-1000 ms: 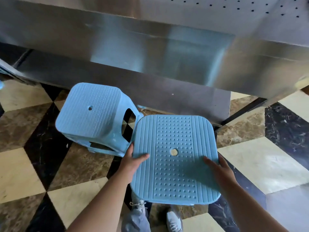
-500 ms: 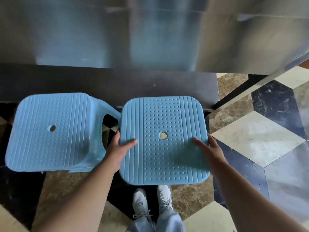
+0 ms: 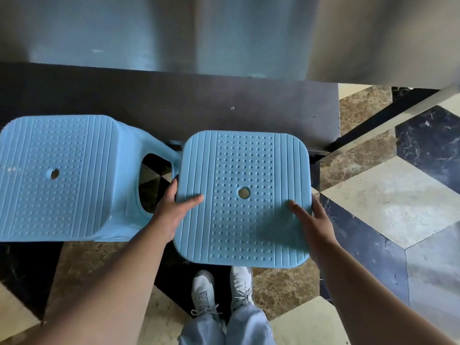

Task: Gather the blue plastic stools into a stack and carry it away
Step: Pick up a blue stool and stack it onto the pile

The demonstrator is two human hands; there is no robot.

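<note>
Above the tiled floor (image 3: 388, 195), one stool (image 3: 244, 195) was held at its seat edges, left hand (image 3: 171, 210) and right hand (image 3: 316, 222) fingers clamped, apparently awaiting alignment over the second stool (image 3: 57, 175).

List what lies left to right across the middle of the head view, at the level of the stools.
Stool standing on the floor → left hand → held stool → right hand → pale floor tile.
</note>
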